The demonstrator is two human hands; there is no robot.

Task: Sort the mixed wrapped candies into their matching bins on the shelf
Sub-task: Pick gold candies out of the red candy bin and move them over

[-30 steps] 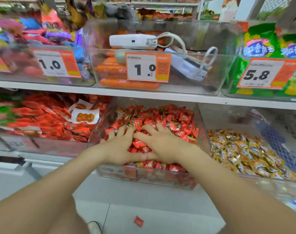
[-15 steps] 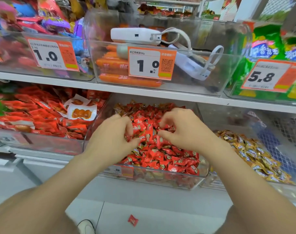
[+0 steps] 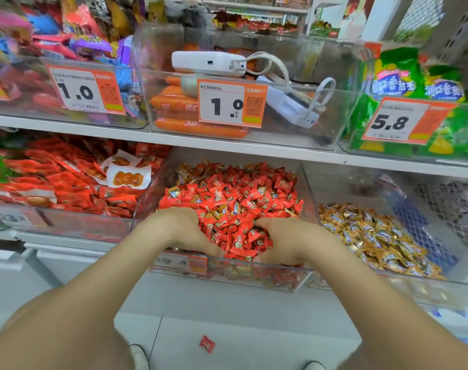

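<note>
A clear middle bin on the lower shelf holds a heap of red wrapped candies with a few gold ones mixed in. My left hand and my right hand rest at the heap's front, palms down, fingers dug into the candies and cupped toward each other. The fingertips are buried, so what they hold is hidden. To the right, a second clear bin holds gold wrapped candies.
One red candy lies on the floor below. A bin of red snack packets stands at left. The upper shelf carries bins with orange sausages, a white power bank, green bags and price tags.
Both hands have drawn back from the heap's middle to its front edge and sunk into the candies. The view has shifted slightly.
</note>
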